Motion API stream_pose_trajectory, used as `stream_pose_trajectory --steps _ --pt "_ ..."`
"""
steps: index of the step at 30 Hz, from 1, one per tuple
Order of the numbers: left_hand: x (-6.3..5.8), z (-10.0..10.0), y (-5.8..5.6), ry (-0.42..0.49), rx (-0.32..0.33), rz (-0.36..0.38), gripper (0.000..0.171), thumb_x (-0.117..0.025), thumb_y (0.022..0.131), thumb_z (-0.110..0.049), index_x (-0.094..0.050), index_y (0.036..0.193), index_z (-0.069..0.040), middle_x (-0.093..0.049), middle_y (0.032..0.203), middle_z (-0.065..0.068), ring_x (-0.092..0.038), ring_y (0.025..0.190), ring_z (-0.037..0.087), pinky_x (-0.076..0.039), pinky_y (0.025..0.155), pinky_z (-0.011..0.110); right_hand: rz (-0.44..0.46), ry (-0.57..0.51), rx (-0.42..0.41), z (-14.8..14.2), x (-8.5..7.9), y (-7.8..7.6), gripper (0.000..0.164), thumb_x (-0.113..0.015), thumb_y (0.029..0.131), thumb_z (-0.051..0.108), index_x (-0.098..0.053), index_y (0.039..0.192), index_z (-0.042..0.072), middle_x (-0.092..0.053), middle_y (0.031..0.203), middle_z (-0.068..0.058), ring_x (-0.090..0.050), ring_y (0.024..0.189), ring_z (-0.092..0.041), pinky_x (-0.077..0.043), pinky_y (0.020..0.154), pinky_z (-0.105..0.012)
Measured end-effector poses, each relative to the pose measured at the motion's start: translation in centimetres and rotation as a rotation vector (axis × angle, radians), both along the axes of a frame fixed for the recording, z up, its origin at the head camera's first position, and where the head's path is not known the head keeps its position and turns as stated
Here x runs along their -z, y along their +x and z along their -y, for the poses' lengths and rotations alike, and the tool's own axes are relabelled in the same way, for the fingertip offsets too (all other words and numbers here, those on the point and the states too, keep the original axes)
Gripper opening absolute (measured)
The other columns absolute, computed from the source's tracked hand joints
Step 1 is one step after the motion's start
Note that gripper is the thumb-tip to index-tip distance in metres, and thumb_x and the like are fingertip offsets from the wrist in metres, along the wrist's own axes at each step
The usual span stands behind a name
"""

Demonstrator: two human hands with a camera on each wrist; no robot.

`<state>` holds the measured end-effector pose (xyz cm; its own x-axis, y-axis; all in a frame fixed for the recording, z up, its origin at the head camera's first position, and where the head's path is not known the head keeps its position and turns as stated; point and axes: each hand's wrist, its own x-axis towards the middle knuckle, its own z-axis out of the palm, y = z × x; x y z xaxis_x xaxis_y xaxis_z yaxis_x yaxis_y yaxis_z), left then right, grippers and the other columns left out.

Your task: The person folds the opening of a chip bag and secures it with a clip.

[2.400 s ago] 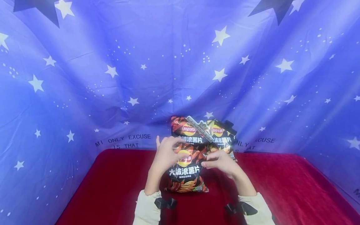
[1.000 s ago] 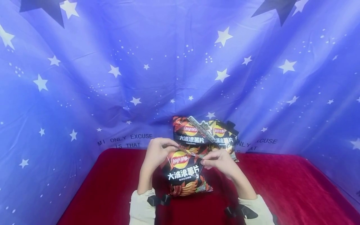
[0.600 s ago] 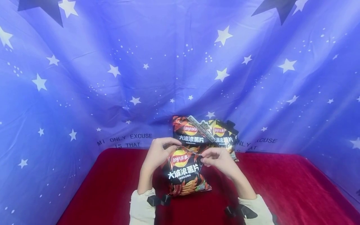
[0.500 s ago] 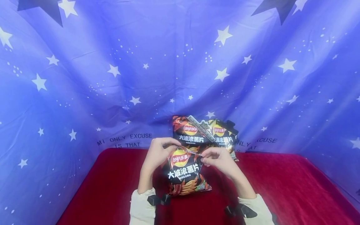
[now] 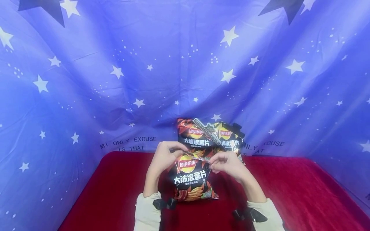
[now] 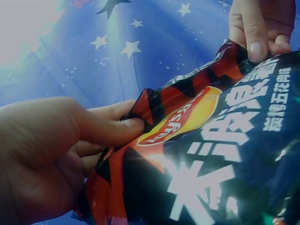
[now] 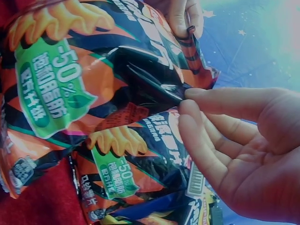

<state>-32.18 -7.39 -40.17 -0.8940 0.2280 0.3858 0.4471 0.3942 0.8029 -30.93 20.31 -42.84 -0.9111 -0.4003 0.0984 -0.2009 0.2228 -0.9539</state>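
Observation:
A black and red potato chip bag (image 5: 189, 179) stands upright on the red cloth between both hands. My left hand (image 5: 163, 158) pinches its upper left corner; the thumb lies on the front in the left wrist view, where the bag (image 6: 206, 136) fills the right side. At the upper right edge, my right hand (image 5: 226, 165) pinches a fold of the foil between thumb and forefinger. That side of the bag (image 7: 126, 65) is creased in the right wrist view. Its top edge looks puckered between the hands; whether it is torn I cannot tell.
Close behind stand another red-black chip bag (image 5: 196, 133) and a yellow-black chip bag (image 5: 226, 142). A grey ruler-like strip (image 5: 206, 132) slants across their tops, and a black clip-like piece (image 5: 237, 130) sits at the right. Red cloth (image 5: 289, 189) covers the table; a starry blue curtain (image 5: 162, 80) hangs behind.
My left hand has gone from the bag's upper front to pinching its top left corner. The bag tilted, then straightened a little. In the last half second both hands shifted slightly right.

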Motion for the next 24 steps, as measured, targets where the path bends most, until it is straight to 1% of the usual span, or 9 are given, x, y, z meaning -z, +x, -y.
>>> stream_pose_trajectory --steps 5,7,9,12,14,16,18,21,24 --pt "-0.1 0.2 0.1 -0.006 0.072 -0.042 0.024 -0.069 0.085 0.002 -0.081 0.093 -0.017 -0.079 0.093 -0.003 -0.063 0.077 0.011 -0.051 0.071 0.023 0.033 0.039 -0.06 -0.5 -0.3 0.1 0.03 -0.074 0.087 0.002 -0.068 0.112 -0.013 -0.073 0.091 -0.012 -0.072 0.079 -0.02 -0.063 0.075 -0.038" --pt "-0.2 0.3 0.2 0.001 0.093 -0.05 0.023 -0.069 0.084 0.001 -0.081 0.094 -0.016 -0.079 0.094 -0.002 -0.062 0.077 0.012 -0.051 0.07 0.024 0.032 0.058 -0.09 -0.8 -0.3 0.0 0.03 -0.073 0.09 0.007 -0.069 0.114 -0.012 -0.072 0.093 -0.01 -0.072 0.08 -0.02 -0.063 0.076 -0.037" --pt "-0.2 0.3 0.3 0.003 0.102 -0.036 0.022 -0.069 0.084 0.0 -0.08 0.095 -0.015 -0.078 0.095 -0.002 -0.063 0.08 0.012 -0.052 0.072 0.024 0.039 0.057 -0.116 -1.0 -0.3 -0.1 0.03 -0.07 0.095 0.011 -0.069 0.114 -0.011 -0.071 0.093 -0.012 -0.072 0.08 -0.02 -0.063 0.077 -0.036" --pt "-0.3 0.2 0.4 0.0 0.101 -0.007 0.017 -0.072 0.085 -0.005 -0.08 0.097 -0.014 -0.078 0.095 -0.005 -0.066 0.085 0.012 -0.054 0.08 0.026 0.044 0.035 -0.153 -1.3 -0.2 -0.3 0.031 -0.062 0.101 0.013 -0.068 0.114 -0.014 -0.071 0.092 -0.015 -0.072 0.079 -0.018 -0.063 0.077 -0.034" --pt "-0.3 0.2 0.4 -0.012 0.094 0.006 0.012 -0.074 0.088 -0.011 -0.08 0.098 -0.013 -0.077 0.094 -0.006 -0.067 0.088 0.012 -0.055 0.084 0.03 0.055 0.014 -0.163 -1.3 -0.2 -0.3 0.032 -0.059 0.103 0.013 -0.067 0.114 -0.016 -0.071 0.09 -0.015 -0.073 0.078 -0.017 -0.063 0.077 -0.034" --pt "-0.4 0.0 0.5 -0.021 0.089 0.012 0.011 -0.076 0.089 -0.017 -0.08 0.099 -0.013 -0.077 0.093 -0.007 -0.067 0.089 0.011 -0.056 0.088 0.033 0.058 0.012 -0.159 -1.3 -0.2 -0.3 0.032 -0.06 0.102 0.012 -0.067 0.114 -0.016 -0.071 0.091 -0.011 -0.072 0.077 -0.015 -0.063 0.077 -0.035" --pt "-0.4 -0.1 0.5 -0.028 0.084 0.016 0.011 -0.078 0.09 -0.02 -0.08 0.099 -0.014 -0.076 0.091 -0.008 -0.068 0.089 0.011 -0.056 0.09 0.035 0.058 0.021 -0.142 -1.2 -0.2 -0.2 0.031 -0.063 0.1 0.012 -0.068 0.114 -0.015 -0.071 0.092 -0.007 -0.072 0.077 -0.015 -0.063 0.076 -0.037" --pt "-0.4 -0.1 0.5 -0.034 0.076 0.031 0.009 -0.079 0.089 -0.021 -0.08 0.097 -0.016 -0.076 0.09 -0.009 -0.067 0.088 0.011 -0.056 0.089 0.035 0.062 0.034 -0.116 -1.1 -0.2 -0.2 0.03 -0.069 0.096 0.011 -0.069 0.114 -0.013 -0.072 0.093 -0.004 -0.072 0.076 -0.017 -0.063 0.077 -0.041" --pt "-0.5 -0.1 0.5 -0.042 0.072 0.034 0.009 -0.08 0.088 -0.019 -0.08 0.097 -0.017 -0.076 0.091 -0.009 -0.067 0.089 0.011 -0.056 0.09 0.035 0.055 0.036 -0.102 -0.9 -0.2 0.0 0.03 -0.071 0.094 0.009 -0.069 0.113 -0.014 -0.073 0.095 -0.005 -0.071 0.076 -0.016 -0.063 0.076 -0.04"
